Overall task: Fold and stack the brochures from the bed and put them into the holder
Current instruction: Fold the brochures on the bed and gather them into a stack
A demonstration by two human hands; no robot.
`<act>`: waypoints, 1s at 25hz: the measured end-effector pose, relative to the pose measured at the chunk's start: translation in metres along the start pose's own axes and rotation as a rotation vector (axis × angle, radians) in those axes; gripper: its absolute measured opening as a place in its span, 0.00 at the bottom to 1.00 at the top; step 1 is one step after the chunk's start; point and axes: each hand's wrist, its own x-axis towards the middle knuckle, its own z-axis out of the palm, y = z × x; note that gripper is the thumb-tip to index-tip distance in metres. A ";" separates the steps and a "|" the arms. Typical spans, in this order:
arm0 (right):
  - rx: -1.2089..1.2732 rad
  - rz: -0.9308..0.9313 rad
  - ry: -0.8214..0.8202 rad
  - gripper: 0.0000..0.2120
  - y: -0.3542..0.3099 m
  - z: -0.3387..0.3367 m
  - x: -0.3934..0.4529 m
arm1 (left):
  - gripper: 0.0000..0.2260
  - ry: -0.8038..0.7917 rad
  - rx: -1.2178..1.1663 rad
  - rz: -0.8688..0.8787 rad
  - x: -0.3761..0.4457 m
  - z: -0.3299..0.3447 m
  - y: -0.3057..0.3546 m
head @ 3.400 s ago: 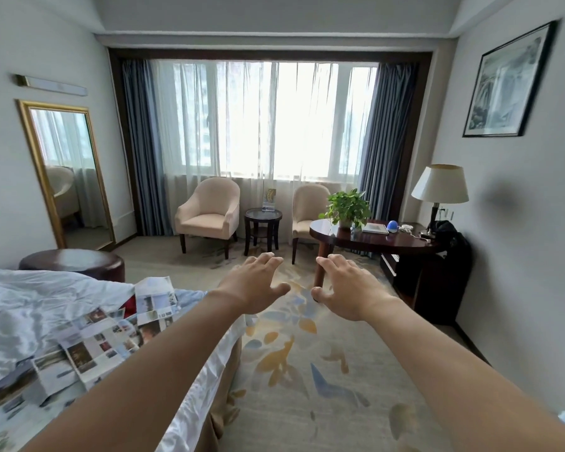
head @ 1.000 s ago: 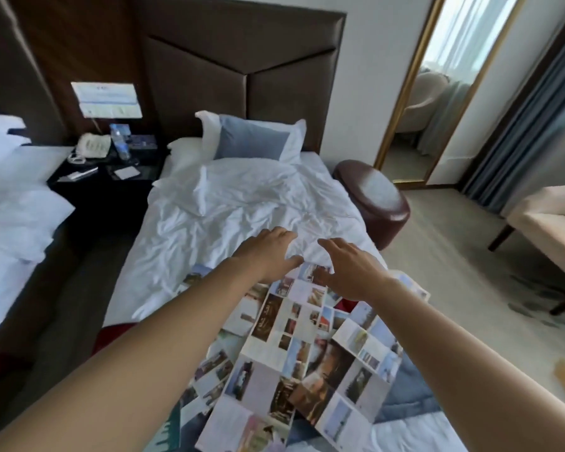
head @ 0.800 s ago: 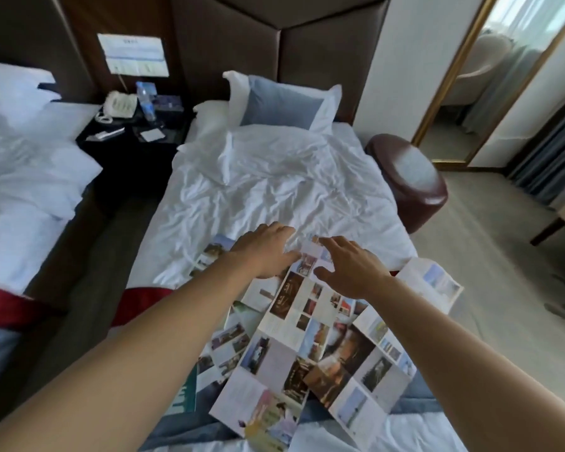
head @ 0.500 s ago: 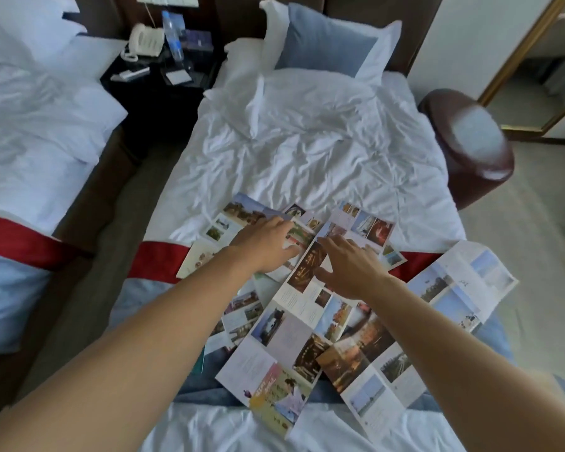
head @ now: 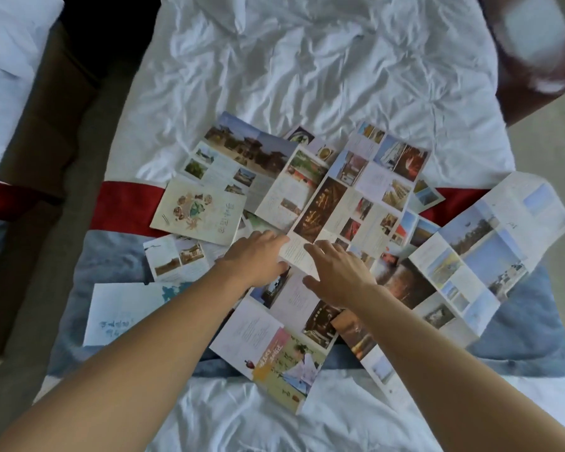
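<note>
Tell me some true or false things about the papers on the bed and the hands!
1. The brochures lie unfolded and overlapping on the bed. True.
2. Both hands, left hand and right hand, reach over the brochures. True.
3. The left hand holds a folded stack. False: it holds no stack.
4. A red band crosses the bed. True.
5. The brochures lie on the floor. False: they are on the bed.
</note>
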 end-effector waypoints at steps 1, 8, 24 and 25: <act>-0.002 -0.011 -0.017 0.32 -0.002 0.015 0.004 | 0.25 -0.034 -0.005 -0.012 0.002 0.014 -0.008; 0.034 -0.035 -0.069 0.31 -0.021 0.078 0.020 | 0.24 -0.153 -0.166 -0.098 0.007 0.073 -0.037; -0.124 -0.161 0.119 0.25 -0.045 0.052 0.052 | 0.27 0.036 -0.583 -0.291 0.014 0.053 -0.045; -0.146 -0.171 0.126 0.22 -0.047 0.049 0.054 | 0.26 0.008 -0.563 -0.295 0.012 0.050 -0.049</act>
